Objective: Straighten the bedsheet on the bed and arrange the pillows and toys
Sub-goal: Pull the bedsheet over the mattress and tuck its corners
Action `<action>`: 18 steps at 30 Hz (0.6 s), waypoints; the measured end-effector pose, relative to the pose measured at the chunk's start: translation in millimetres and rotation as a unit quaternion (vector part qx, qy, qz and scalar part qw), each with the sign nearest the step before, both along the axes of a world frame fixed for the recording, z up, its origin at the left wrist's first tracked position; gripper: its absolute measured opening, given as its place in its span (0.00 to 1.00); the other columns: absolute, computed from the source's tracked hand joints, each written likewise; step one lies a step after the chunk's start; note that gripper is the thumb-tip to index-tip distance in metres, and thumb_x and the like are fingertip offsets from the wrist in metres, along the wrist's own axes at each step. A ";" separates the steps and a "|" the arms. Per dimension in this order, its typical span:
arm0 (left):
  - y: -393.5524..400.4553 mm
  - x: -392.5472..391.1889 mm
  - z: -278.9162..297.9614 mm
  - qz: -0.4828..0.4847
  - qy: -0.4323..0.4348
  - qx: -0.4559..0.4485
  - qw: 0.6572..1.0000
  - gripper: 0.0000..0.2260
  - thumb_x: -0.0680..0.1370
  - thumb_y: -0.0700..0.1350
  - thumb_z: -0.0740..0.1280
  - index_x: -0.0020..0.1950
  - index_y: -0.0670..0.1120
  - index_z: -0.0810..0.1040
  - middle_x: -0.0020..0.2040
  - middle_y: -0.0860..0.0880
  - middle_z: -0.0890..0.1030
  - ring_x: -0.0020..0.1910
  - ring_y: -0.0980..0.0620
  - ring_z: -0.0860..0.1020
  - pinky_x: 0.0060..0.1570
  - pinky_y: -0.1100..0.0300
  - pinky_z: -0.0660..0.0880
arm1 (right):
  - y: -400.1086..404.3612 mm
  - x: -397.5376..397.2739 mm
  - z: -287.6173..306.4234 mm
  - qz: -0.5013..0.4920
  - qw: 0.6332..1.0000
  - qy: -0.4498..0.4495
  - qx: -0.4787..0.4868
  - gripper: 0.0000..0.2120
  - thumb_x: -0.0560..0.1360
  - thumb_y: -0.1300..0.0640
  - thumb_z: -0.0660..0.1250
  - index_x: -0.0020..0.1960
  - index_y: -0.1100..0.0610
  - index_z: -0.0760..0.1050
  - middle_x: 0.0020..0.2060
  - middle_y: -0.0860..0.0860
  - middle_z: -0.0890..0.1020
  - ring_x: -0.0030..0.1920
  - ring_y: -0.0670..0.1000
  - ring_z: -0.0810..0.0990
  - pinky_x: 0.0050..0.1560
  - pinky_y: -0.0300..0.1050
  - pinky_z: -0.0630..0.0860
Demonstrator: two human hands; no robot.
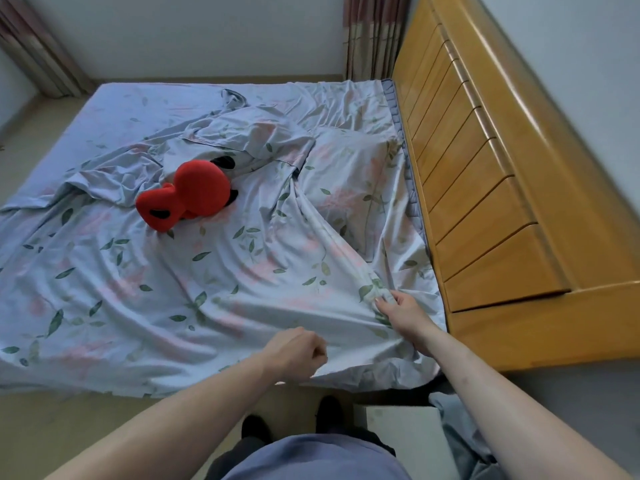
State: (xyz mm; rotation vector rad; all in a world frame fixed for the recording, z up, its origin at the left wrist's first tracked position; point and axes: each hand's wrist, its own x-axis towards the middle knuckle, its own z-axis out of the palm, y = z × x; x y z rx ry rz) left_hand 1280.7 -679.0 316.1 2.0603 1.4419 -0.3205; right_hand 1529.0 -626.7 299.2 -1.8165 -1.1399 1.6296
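We stand at the near edge of the bed, both arms extended over it. Our left hand (298,351) is curled into a fist at the near edge of the bedsheet (145,306); the fingers fold toward the palm with the fabric gathered just under them, but we cannot tell for certain whether cloth is held inside the fist. Our right hand (407,315) lies just right of the left and slightly farther in, its fingers and thumb pinching a raised fold of the bedsheet. From this pinch a long ridge of fabric runs away from us toward the middle of the bed.

Below both grips, nearest to us, the sheet's corner hangs loose over the bed edge, with a white box (412,434) and a piece of blue cloth (460,441) on the floor under our right forearm.

Beyond the right-hand pinch and slightly to its right, a pillow (349,181) in the same floral print lies against the wooden headboard (485,174), partly under the sheet folds. Beyond the left fist and to its left, a red plush toy (188,195) with black markings rests on the sheet. Just past the toy, the fabric is bunched into a heap of loose folds (221,133).

Farthest from both grips, curtains (374,36) hang at the far corner beside the headboard.

No brand, label or readable writing is visible on any item.
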 end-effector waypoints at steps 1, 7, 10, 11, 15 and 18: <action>7.6 -2.4 0.4 -0.001 0.007 0.005 1.000 0.11 0.79 0.52 0.62 0.51 0.52 0.83 0.51 0.53 0.84 0.49 0.49 0.80 0.46 0.58 0.74 | -1.7 5.0 0.1 0.015 1.000 -0.015 0.006 0.08 0.79 0.50 0.68 0.54 0.50 0.83 0.48 0.49 0.87 0.51 0.53 0.85 0.57 0.55 0.81; 89.2 19.1 10.7 -0.044 0.037 0.068 0.996 0.17 0.80 0.51 0.64 0.69 0.54 0.72 0.70 0.52 0.70 0.58 0.45 0.79 0.52 0.52 0.75 | -16.1 38.0 2.3 0.099 0.990 -0.091 0.044 0.06 0.78 0.49 0.68 0.52 0.47 0.81 0.46 0.46 0.85 0.48 0.49 0.82 0.51 0.46 0.77; 127.9 46.2 18.0 -0.090 0.042 0.095 0.990 0.20 0.80 0.47 0.64 0.72 0.53 0.68 0.73 0.52 0.66 0.54 0.42 0.79 0.46 0.52 0.74 | -25.5 42.0 5.5 0.118 0.985 -0.115 0.053 0.05 0.78 0.48 0.70 0.49 0.49 0.81 0.43 0.45 0.84 0.45 0.48 0.81 0.44 0.38 0.74; 140.2 53.9 17.5 -0.108 0.048 0.099 0.988 0.20 0.81 0.47 0.64 0.73 0.53 0.68 0.73 0.52 0.65 0.53 0.42 0.80 0.45 0.51 0.75 | -27.2 42.5 7.3 0.118 0.984 -0.123 0.052 0.05 0.77 0.48 0.70 0.48 0.49 0.81 0.41 0.45 0.84 0.43 0.46 0.81 0.40 0.33 0.72; 181.9 94.2 3.4 -0.198 0.076 0.082 0.974 0.25 0.79 0.37 0.60 0.74 0.55 0.68 0.77 0.55 0.62 0.56 0.44 0.80 0.40 0.55 0.74 | -38.2 48.5 -3.3 0.093 0.985 -0.140 0.030 0.16 0.74 0.42 0.71 0.43 0.56 0.79 0.37 0.53 0.82 0.39 0.50 0.79 0.36 0.37 0.67; 201.2 120.0 -18.4 -0.281 0.105 0.040 0.953 0.30 0.75 0.32 0.57 0.74 0.55 0.68 0.78 0.57 0.62 0.61 0.46 0.78 0.43 0.58 0.72 | -44.2 56.7 -18.1 0.067 0.987 -0.146 0.009 0.18 0.72 0.41 0.72 0.39 0.57 0.77 0.33 0.52 0.77 0.36 0.51 0.76 0.36 0.43 0.66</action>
